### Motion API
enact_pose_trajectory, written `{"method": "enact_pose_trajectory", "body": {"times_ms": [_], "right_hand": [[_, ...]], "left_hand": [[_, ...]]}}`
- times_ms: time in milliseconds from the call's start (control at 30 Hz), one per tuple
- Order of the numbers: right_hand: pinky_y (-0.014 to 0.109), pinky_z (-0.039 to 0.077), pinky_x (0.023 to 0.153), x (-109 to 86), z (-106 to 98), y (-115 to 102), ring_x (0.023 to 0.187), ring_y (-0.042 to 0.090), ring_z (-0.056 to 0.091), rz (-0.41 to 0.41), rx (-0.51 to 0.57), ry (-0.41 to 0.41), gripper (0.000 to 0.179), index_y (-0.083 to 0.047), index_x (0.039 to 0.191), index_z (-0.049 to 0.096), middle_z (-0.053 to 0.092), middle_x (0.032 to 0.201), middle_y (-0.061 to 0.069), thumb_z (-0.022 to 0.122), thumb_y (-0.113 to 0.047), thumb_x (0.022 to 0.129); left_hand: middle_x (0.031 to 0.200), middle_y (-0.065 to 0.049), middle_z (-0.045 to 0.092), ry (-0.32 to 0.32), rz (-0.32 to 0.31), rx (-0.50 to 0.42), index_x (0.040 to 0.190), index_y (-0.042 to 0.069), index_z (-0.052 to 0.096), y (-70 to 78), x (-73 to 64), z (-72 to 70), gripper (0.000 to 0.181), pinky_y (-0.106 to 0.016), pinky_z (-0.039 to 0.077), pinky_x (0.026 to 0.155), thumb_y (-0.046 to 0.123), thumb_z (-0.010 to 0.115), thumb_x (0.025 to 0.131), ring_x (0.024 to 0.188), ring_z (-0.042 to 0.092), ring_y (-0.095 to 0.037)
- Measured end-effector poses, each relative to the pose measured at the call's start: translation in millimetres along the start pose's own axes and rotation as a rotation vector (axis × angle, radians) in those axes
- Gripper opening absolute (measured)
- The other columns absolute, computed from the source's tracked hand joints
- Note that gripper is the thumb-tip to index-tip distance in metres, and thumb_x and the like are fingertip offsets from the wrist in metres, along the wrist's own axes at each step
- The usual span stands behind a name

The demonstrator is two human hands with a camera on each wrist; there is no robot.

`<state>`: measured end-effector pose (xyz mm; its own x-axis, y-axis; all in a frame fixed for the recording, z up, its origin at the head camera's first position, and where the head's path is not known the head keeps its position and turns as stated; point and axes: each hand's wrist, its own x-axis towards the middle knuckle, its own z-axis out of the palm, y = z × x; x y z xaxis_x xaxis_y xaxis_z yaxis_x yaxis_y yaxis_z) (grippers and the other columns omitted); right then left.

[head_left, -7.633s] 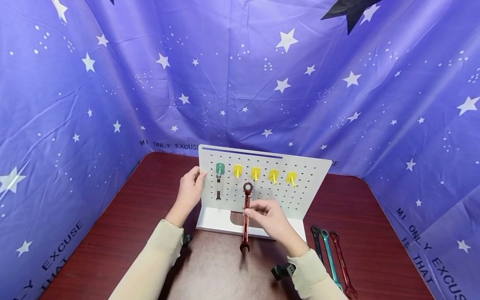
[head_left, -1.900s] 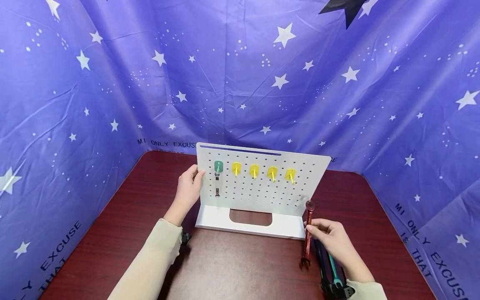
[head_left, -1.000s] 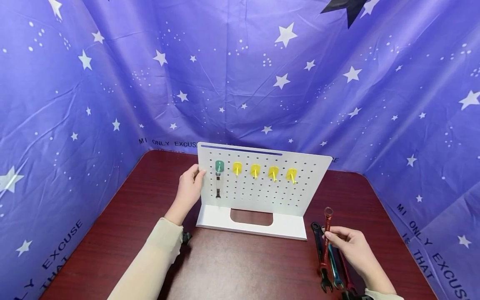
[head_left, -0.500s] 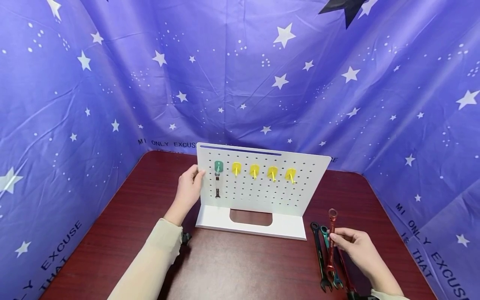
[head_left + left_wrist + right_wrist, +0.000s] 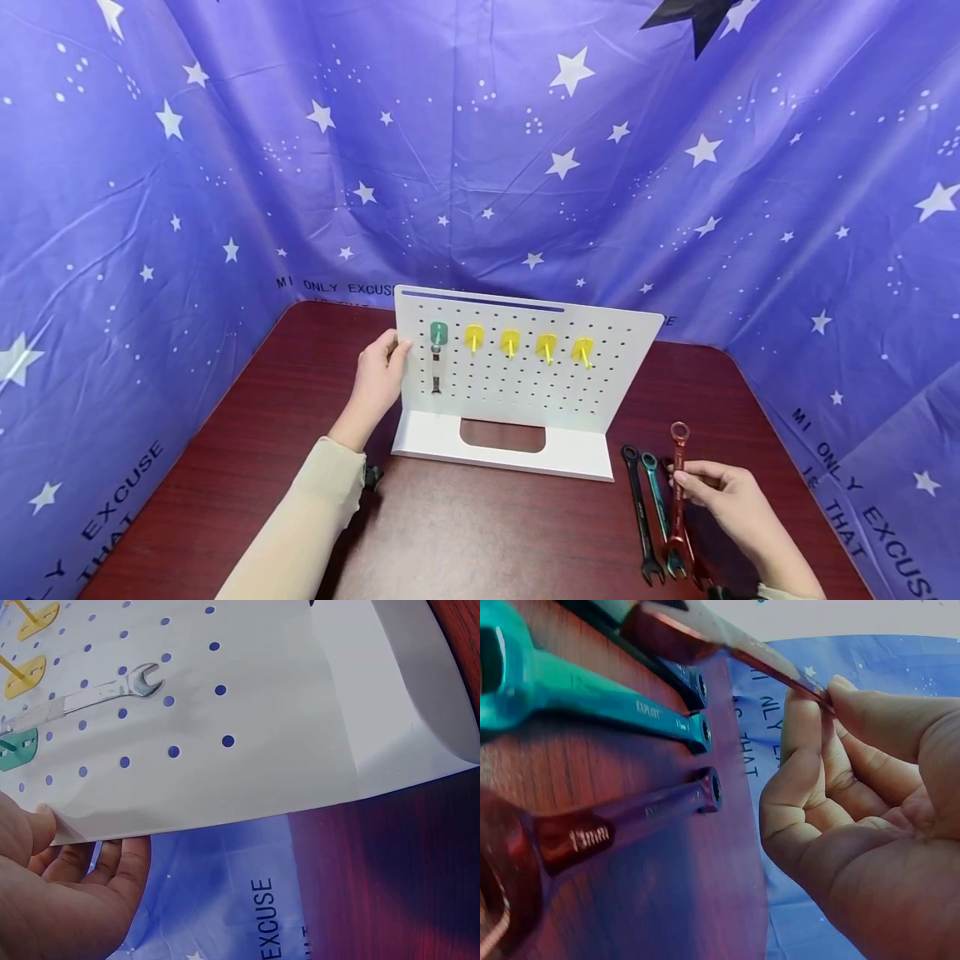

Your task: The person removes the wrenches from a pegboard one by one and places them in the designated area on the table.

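Note:
My left hand (image 5: 378,371) grips the left edge of a white pegboard stand (image 5: 495,462), thumb in front and fingers behind in the left wrist view. A small silver wrench (image 5: 97,695) hangs from the green hook (image 5: 438,332) near that edge. To the right of the stand, my right hand (image 5: 727,496) pinches a red ratchet wrench (image 5: 678,492) between thumb and forefinger, ring end up. Below it lie a black wrench (image 5: 642,517), a teal wrench (image 5: 656,492) and a second dark red wrench (image 5: 622,825), which the head view shows only partly.
Several yellow hooks (image 5: 510,342) line the pegboard right of the green one. The dark red wooden table (image 5: 487,533) has a glossy front area. Purple star-printed cloth (image 5: 480,167) surrounds it on the back and sides.
My right hand has carried the red wrench from before the pegboard rightward, over the wrenches on the table, drifting further right lately. The left hand keeps its grip on the board.

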<state>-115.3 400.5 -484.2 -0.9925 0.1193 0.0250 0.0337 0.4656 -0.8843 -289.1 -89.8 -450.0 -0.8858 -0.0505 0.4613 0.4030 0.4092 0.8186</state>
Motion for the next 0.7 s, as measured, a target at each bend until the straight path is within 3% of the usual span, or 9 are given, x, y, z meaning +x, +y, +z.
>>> {"method": "enact_pose_trajectory", "body": {"times_ms": [233,700], "right_hand": [[0.030,0.056,0.069,-1.9,-7,3,0.076,0.012,0.068,0.024,0.002,-0.015,0.025,0.017,0.114,0.065,0.073,0.087,0.011,0.065,-0.004,0.099],[0.030,0.056,0.070,-2.4,-18,9,0.076,0.013,0.068,0.113,-0.040,-0.029,0.028,0.016,0.115,0.066,0.073,0.089,0.013,0.067,-0.007,0.099]], "left_hand": [[0.079,-0.014,0.066,-0.001,-0.003,0.000,0.099,0.000,0.066,1.2,0.0,0.2,0.012,-0.032,0.040,0.056,0.009,0.060,0.103,0.065,0.052,-0.023],[0.086,-0.015,0.070,-0.002,-0.001,-0.005,0.099,-0.001,0.065,1.0,0.0,0.1,0.011,-0.032,0.041,0.056,0.008,0.061,0.103,0.067,0.055,-0.023]]}}
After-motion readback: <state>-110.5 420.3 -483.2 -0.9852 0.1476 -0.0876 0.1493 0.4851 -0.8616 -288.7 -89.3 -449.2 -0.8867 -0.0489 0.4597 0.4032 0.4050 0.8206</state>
